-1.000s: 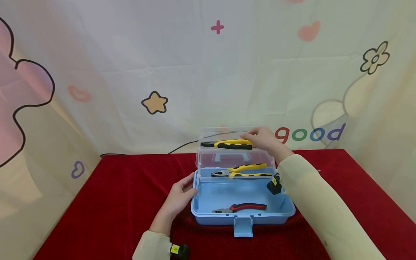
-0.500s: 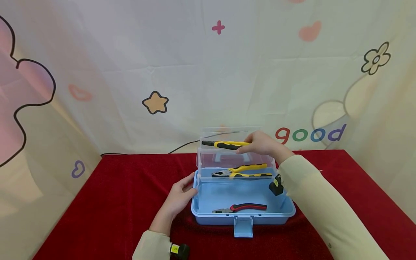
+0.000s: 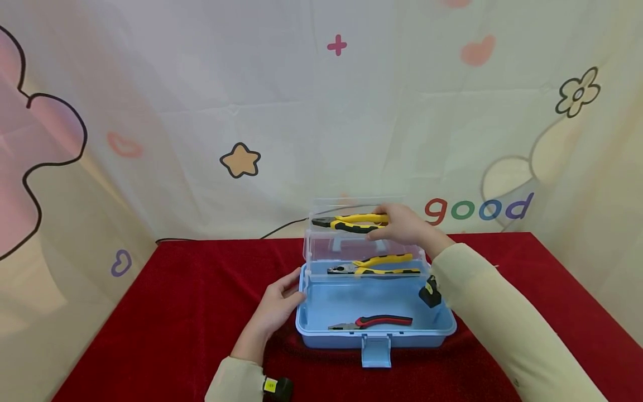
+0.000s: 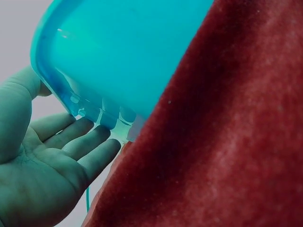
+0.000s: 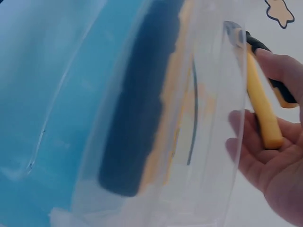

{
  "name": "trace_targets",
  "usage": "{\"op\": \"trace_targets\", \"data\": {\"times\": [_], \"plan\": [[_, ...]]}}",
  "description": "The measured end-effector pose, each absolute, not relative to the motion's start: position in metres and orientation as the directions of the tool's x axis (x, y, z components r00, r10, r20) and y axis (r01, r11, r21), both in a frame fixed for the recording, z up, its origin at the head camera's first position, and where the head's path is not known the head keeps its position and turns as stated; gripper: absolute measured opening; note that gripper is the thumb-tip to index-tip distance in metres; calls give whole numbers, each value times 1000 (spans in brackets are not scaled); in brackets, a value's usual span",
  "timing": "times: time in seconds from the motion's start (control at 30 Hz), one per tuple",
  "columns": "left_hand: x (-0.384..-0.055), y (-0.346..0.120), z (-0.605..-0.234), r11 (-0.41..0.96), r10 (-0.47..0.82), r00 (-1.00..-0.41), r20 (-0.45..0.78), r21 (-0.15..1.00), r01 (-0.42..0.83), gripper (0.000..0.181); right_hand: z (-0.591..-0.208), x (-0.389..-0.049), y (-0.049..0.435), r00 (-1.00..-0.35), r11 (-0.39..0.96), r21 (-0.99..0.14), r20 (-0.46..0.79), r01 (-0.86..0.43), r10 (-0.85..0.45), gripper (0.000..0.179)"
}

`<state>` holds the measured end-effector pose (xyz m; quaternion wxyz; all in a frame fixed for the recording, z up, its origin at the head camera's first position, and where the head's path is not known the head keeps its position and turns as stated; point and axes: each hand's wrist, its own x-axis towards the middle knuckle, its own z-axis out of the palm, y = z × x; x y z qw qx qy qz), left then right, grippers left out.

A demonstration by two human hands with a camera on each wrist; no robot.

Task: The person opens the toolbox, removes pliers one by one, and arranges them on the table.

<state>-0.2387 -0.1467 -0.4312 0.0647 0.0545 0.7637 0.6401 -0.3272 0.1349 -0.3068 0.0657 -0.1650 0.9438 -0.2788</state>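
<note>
My right hand (image 3: pixel 402 223) grips the handle ends of yellow-and-black pliers (image 3: pixel 346 223) at the raised top clear tray. Their dark nose points left. In the right wrist view the thumb lies on one handle (image 5: pixel 283 92) and the fingers are by the other, with the handles apart. My left hand (image 3: pixel 278 301) holds the left side of the blue toolbox (image 3: pixel 331 340), thumb over the rim, fingers along the outer wall (image 4: pixel 128 52). A second yellow-and-black pair of pliers (image 3: pixel 382 259) lies in the lower clear tray. Red-and-black pliers (image 3: pixel 384 320) lie in the box bottom.
The toolbox stands open on a red cloth (image 3: pixel 166 318), its front latch (image 3: pixel 376 352) hanging down. The stacked clear trays (image 3: pixel 321 245) rise at its back. Behind hangs a printed curtain (image 3: pixel 281 111), with a dark cable (image 3: pixel 281 227) along its foot.
My right hand has come from the handle ends to a grip with the thumb below the pliers' handles. The handles drew together, then parted again. The left hand stays put.
</note>
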Motion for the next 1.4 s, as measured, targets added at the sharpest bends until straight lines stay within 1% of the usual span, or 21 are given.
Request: {"op": "trace_targets", "data": {"times": [0.17, 0.43, 0.9, 1.07, 1.4], "plan": [[-239, -146, -433, 178, 167, -986, -25, 984, 5, 58, -313, -325, 136, -940, 760, -580, 32, -294, -339, 62], [-241, -146, -437, 169, 169, -985, -19, 986, 10, 58, -316, -319, 139, -940, 738, -595, 101, -319, -325, 58], [-241, -146, -437, 169, 170, -985, -7, 985, 22, 58, -320, -313, 148, -946, 721, -620, 130, -310, -296, 62], [-241, -146, -436, 170, 166, -986, -19, 985, 10, 59, -318, -308, 152, -951, 704, -647, 124, -294, -283, 66], [-239, -148, -434, 163, 175, -984, -18, 987, 11, 58, -321, -301, 165, -958, 690, -667, 146, -281, -248, 63]]}}
